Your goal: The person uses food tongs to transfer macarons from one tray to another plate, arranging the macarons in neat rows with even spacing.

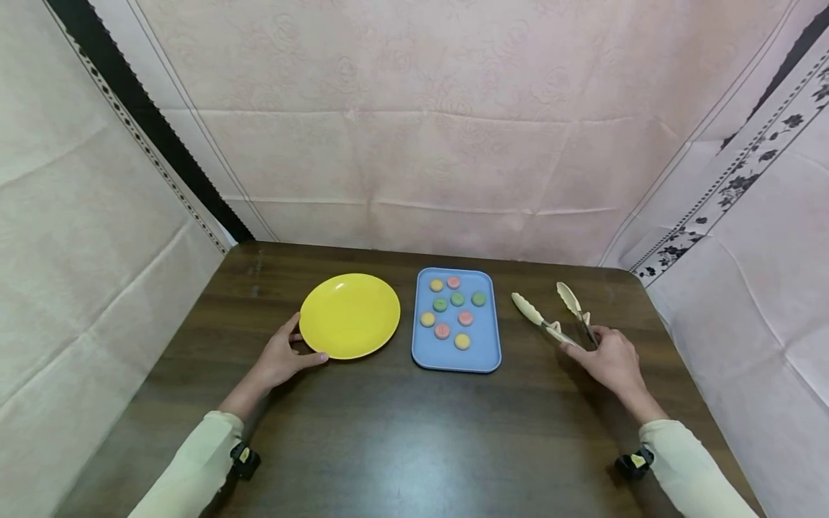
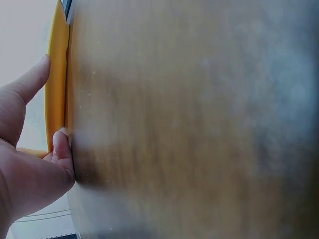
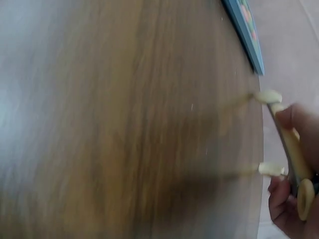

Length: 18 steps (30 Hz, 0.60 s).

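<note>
A round yellow plate point(image 1: 350, 316) is at the left of the table. My left hand point(image 1: 280, 357) grips its near-left edge, the thumb at the near rim and the fingers at the left side; the left wrist view shows the thumb point(image 2: 36, 78) against the plate point(image 2: 58, 74). With my right hand point(image 1: 612, 362) I hold a pair of tongs point(image 1: 532, 311) by the arms, their two cream tips spread apart and pointing away from me. Between the hands lies a blue tray point(image 1: 453, 362) with several small pink, green and yellow round pieces point(image 1: 457, 298) on it.
The dark wooden table point(image 1: 414, 439) ends just beyond the plate and tray. Pale cloth hangs point(image 1: 414, 158) behind it and at both sides. A slice of the tray point(image 3: 244, 32) shows at the top of the right wrist view.
</note>
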Motion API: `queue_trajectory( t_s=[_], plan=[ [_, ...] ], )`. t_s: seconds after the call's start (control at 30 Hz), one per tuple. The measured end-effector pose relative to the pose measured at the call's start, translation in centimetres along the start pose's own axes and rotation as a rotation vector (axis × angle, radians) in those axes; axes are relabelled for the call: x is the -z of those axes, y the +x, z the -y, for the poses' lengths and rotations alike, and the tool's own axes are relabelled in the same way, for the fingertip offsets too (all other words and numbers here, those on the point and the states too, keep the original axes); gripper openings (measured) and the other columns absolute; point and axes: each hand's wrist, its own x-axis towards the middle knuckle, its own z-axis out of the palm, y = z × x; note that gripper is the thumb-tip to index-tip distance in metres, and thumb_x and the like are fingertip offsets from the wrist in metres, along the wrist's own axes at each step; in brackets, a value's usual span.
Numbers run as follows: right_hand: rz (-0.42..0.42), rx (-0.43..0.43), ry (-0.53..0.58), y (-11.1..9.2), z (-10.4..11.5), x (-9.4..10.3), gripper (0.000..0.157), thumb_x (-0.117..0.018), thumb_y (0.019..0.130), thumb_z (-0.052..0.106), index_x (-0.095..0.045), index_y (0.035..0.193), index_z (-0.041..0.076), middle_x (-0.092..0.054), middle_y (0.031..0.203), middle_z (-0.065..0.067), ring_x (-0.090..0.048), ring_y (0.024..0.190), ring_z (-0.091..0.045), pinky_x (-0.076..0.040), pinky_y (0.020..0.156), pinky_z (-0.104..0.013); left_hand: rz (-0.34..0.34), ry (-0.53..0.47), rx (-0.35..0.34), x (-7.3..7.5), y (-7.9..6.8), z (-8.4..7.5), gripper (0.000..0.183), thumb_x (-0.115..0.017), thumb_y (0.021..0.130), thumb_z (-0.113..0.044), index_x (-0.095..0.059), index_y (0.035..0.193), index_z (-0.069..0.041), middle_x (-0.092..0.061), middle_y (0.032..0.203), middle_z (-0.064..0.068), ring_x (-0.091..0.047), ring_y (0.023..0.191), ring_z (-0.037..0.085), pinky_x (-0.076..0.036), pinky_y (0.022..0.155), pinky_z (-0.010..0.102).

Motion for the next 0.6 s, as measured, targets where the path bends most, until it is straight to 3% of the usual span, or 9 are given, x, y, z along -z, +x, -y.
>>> queue_trajectory(
  t_s=[0.13,0.33,0.6],
  plan=[
    [-0.022,0.083,-0.011,-0.2,-0.8,0.4,0.073,-0.082,0.082,0.041,-0.061,0.126,-0.012,-0.064,0.109,-0.032,-0.061,0.099,-0.048,-0.046,0.081,-0.062,0.000,-0.011,0.002,0.1,-0.1,0.0,0.117,-0.087,0.084,-0.033,-0.007,0.162,0.002,-0.032,0.154,0.029,-0.045,0.129,0.040,-0.049,0.097,0.048],
    [-0.124,0.233,-0.006,-0.9,-1.6,1.5,0.068,-0.087,0.074,0.031,-0.062,0.123,-0.008,-0.064,0.099,-0.023,-0.059,0.080,-0.035,-0.046,0.070,-0.054,0.003,-0.015,-0.004,0.1,0.0,0.1,0.118,-0.087,0.084,-0.033,-0.007,0.162,0.003,-0.032,0.153,0.030,-0.046,0.129,0.040,-0.049,0.097,0.049],
    [-0.189,0.431,-0.052,-0.7,-0.3,4.2,0.064,-0.090,0.065,0.030,-0.067,0.118,0.002,-0.064,0.089,-0.007,-0.054,0.070,-0.020,-0.046,0.060,-0.043,0.005,-0.020,0.007,0.2,0.1,0.1,0.120,-0.087,0.083,-0.036,-0.007,0.163,0.002,-0.035,0.151,0.028,-0.046,0.128,0.040,-0.049,0.099,0.051]
  ],
)
